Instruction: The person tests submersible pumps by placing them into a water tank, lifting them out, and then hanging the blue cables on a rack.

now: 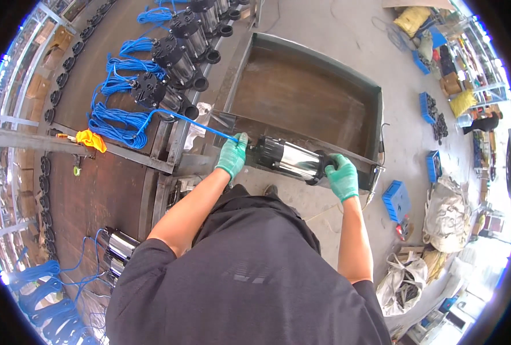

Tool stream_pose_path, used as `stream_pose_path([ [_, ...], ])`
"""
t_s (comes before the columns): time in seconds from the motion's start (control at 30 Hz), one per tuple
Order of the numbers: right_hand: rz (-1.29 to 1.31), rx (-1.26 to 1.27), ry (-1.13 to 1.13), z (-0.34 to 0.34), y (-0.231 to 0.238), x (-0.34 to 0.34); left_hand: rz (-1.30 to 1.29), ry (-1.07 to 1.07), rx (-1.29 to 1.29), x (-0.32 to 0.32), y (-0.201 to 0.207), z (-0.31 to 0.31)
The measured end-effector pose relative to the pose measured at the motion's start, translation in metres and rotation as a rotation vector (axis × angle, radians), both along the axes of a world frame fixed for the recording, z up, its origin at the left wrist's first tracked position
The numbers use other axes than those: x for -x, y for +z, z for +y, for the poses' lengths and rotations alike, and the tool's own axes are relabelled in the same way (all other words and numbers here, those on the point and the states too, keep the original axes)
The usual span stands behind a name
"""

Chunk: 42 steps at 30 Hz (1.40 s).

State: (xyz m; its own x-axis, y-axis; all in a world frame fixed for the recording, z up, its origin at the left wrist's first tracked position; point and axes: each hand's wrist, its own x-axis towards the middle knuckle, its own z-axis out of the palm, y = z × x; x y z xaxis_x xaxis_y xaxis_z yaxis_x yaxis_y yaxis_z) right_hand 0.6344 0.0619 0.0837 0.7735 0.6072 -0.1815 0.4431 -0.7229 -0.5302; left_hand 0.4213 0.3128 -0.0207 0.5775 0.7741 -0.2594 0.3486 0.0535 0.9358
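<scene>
In front of my body, a submersible pump (297,161) with a shiny steel barrel and black ends lies on its side along the near edge of a metal tank. My right hand (343,177), in a green glove, grips its right black end. Also gloved in green, my left hand (232,156) closes round the blue cable (201,125) just left of the pump's other end. From there the cable runs up left to a coiled blue bundle (117,123) on the bench. My left palm and finger pads are hidden.
The shallow rectangular metal tank (376,109) stands ahead. Several similar pumps (178,66) with cable coils line the bench at left. An orange cloth (91,140) hangs on a rail there. Blue bins (397,201) and a white sack (448,213) sit on the right-hand floor.
</scene>
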Motion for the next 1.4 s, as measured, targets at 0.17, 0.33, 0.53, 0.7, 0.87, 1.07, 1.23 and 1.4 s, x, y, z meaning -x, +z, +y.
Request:
stream_pose_path([
  [0.17,-0.083,0.148,0.072,0.034,0.013,-0.003,0.197,0.045,0.155,-0.014,-0.023,0.016],
  [0.33,-0.086,0.261,0.042,0.055,0.015,-0.002,0.497,-0.188,0.208,-0.004,-0.019,0.044],
  [0.53,0.137,-0.349,-0.139,-0.001,-0.018,0.006,0.318,-0.291,-0.183,0.017,0.032,0.016],
  [0.7,-0.216,-0.132,-0.51,-0.106,-0.098,-0.004,0.218,-0.237,-0.335,0.002,0.008,-0.008],
  [0.87,-0.099,0.128,-0.895,-0.19,-0.101,-0.031,0.232,-0.234,-0.304,-0.014,0.026,-0.023],
  [1.07,-0.112,0.407,-0.703,-0.188,-0.106,-0.076,0.18,-0.228,-0.255,-0.013,0.001,-0.013],
  [1.23,-0.124,0.544,-0.474,-0.207,-0.122,-0.105,0.26,-0.285,-0.255,-0.019,0.017,-0.013],
  [1.4,0.107,0.075,-0.589,-0.198,-0.092,-0.093,0.309,-0.288,-0.292,-0.015,0.023,-0.01],
])
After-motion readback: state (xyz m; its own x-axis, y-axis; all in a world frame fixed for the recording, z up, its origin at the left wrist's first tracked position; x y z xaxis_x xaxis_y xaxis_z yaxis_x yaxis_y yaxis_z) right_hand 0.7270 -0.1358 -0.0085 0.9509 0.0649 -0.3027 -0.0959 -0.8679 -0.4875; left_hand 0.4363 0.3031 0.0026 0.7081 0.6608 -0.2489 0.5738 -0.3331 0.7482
